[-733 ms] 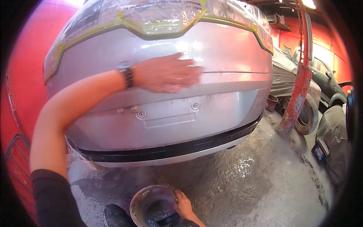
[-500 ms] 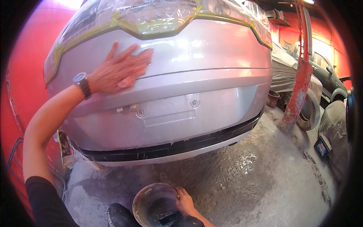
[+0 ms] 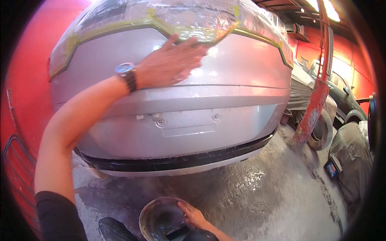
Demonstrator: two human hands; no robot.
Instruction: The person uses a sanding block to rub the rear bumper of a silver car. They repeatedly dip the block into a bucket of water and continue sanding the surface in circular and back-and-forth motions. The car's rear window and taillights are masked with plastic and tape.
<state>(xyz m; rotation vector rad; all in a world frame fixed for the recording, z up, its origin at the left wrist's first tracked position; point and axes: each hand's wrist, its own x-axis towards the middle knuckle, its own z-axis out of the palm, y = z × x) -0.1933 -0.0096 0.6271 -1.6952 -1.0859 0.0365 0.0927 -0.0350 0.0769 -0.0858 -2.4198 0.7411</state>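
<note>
My left hand (image 3: 171, 63) lies flat with its fingers stretched out over the upper part of a silver car bumper (image 3: 120, 138), just below the yellow masking tape (image 3: 114, 31). Whether anything thin is under the palm, I cannot tell. A watch (image 3: 127, 76) is on that wrist. Low in the picture, my right hand (image 3: 194, 217) grips the right rim of a dirty round bucket (image 3: 143, 217). A dark rectangular thing (image 3: 177, 233) shows inside the bucket. Water drops and a wet sheen show on the bumper.
Printed paper and clear plastic film (image 3: 108, 16) cover the car above the tape. A worn red post (image 3: 311, 110) stands at right, with a tyre (image 3: 320, 130) behind it. Wet concrete floor (image 3: 237, 188) spreads below; my dark shoe (image 3: 114, 229) is beside the bucket.
My left hand has slid to the right across the bumper, up to the taped edge. My right hand stays on the bucket's rim. The view has shifted slightly.
</note>
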